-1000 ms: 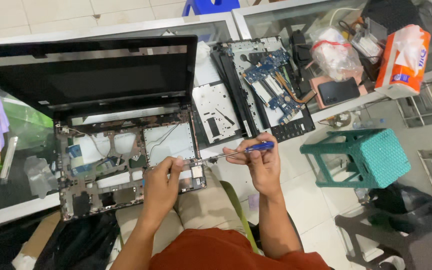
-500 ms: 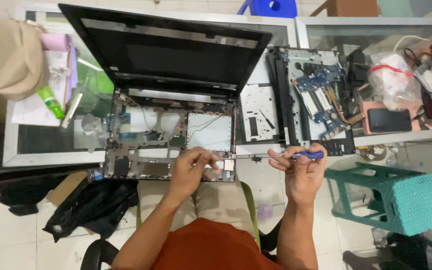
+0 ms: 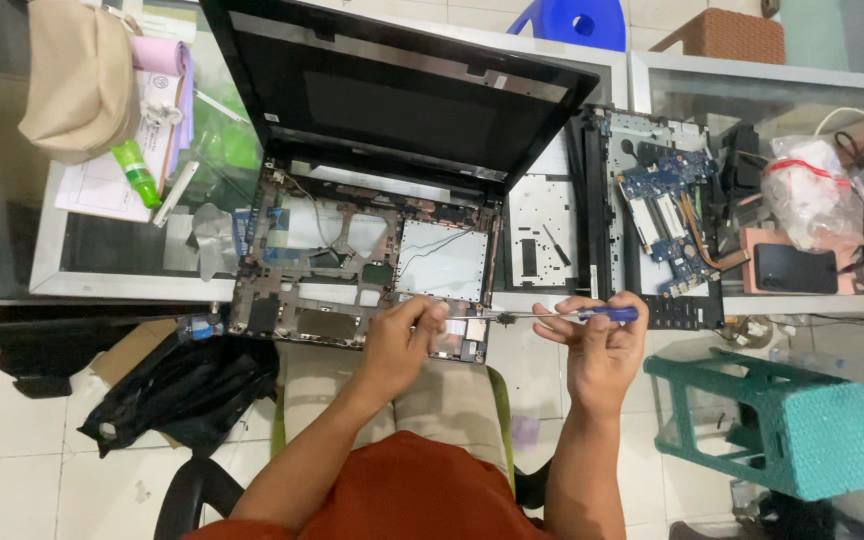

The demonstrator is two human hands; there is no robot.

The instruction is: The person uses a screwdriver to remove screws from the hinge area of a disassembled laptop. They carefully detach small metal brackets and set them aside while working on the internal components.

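Observation:
An opened laptop base (image 3: 352,270) with its cover off lies on a glass table, its dark screen (image 3: 392,100) tilted up behind it. My left hand (image 3: 402,340) rests on the front right edge of the base, fingers pinched at the tip of a screwdriver. My right hand (image 3: 597,340) holds the blue-handled screwdriver (image 3: 572,314) level, its shaft pointing left toward the left hand's fingers. Both hands are over my lap, just in front of the table edge.
A second stripped laptop with a blue circuit board (image 3: 662,215) lies to the right, beside a black phone (image 3: 797,268) and bagged parts (image 3: 812,195). A beige bag (image 3: 82,75) and green bottle (image 3: 135,172) sit at left. A teal stool (image 3: 782,420) stands right, a black bag (image 3: 177,385) on the floor.
The view has swung to the left and downward, bringing the beige bag and papers into sight. Both hands stay at the front right edge of the base, with the screwdriver still held level.

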